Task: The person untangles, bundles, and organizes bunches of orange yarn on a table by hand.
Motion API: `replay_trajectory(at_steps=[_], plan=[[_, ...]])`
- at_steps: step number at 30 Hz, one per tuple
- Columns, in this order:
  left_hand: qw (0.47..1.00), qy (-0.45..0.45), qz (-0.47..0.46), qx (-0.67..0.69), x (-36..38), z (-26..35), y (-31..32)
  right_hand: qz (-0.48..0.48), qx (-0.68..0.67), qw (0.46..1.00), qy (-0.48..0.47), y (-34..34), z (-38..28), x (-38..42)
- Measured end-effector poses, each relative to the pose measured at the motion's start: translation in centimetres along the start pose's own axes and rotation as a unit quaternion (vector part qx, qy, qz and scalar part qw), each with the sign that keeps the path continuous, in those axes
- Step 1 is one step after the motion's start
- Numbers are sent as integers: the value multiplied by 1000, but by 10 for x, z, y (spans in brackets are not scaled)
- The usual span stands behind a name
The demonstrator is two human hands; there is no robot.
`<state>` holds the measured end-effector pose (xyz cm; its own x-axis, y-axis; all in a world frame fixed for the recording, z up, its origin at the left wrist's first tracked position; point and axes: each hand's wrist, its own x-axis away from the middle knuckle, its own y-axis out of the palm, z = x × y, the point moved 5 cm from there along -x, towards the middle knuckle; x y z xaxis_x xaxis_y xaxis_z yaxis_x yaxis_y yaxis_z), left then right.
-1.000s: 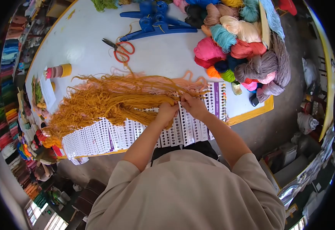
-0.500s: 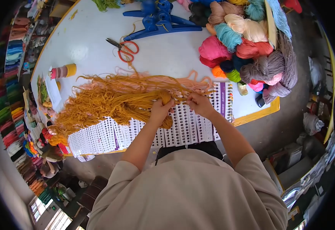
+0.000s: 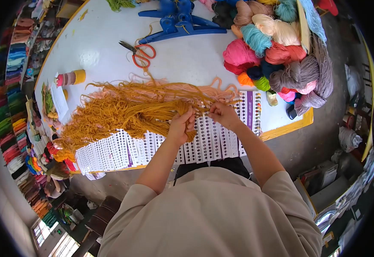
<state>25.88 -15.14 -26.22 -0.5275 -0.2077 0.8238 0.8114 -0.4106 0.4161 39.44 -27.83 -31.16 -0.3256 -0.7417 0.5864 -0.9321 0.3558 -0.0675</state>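
Fisheye distortion curves my black-edged view; bright, barred rectangular windows [image 3: 65, 246] glare between seven and eight o'clock; the glossy white tabletop [image 3: 97, 55] shines at ten.

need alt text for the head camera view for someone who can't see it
A person's left-hand grip holds a thick mustard yarn bundle, with the right-hand grip at loose strands beside it. White dotted cards lie beneath; beyond are red-handled scissors and, to the right, colourful skeins.
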Motion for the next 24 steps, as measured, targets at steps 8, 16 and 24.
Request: replay_trajectory(at_steps=[8, 16, 24], plan=[[998, 27, -10, -58, 12, -12, 14, 29, 66, 997, -6, 0, -8, 2], [986, -2, -59, -156, 24, -16, 42, 108, 293, 949, 46, 9, -22, 2], [997, 74, 21, -1, 12, 10, 11, 67, 67, 995, 42, 0, -2, -8]])
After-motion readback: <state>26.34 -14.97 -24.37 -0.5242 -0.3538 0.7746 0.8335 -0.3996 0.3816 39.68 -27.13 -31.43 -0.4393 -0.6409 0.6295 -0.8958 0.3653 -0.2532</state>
